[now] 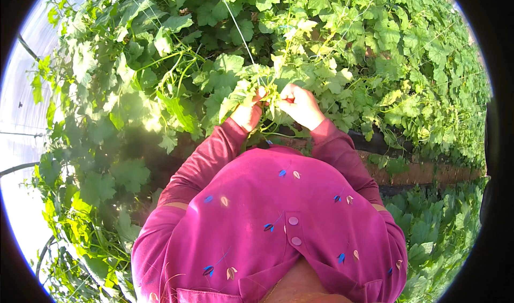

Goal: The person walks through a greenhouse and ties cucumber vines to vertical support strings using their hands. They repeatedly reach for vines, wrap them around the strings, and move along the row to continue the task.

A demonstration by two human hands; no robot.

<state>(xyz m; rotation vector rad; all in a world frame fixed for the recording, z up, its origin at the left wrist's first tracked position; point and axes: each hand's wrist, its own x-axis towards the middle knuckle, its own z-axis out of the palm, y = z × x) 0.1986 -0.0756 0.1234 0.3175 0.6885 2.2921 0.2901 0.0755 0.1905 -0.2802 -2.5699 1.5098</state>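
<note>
A leafy vine shoot (pixel 273 94) with small, pale green tip leaves stands upright in front of my chest. My left hand (pixel 249 112) grips it from the left, thumb and fingers closed around the stem among the leaves. On the right side, my right hand (pixel 302 105) has curled fingers, and its thumb and forefinger pinch at the edge of the same shoot. Exactly what lies between those fingertips is too small to make out. A taut white string (pixel 237 26) runs down from above to the shoot, where leaves hide its lower end.
Dense vines with broad lobed leaves (pixel 385 34) surround both hands. Several thin strings cross the foliage. Dark plastic sheeting (pixel 363 141) and bare soil (pixel 425 172) show low on the right, beside another leafy row (pixel 437 226). Translucent plastic film (pixel 24 106) with dark bars is at left.
</note>
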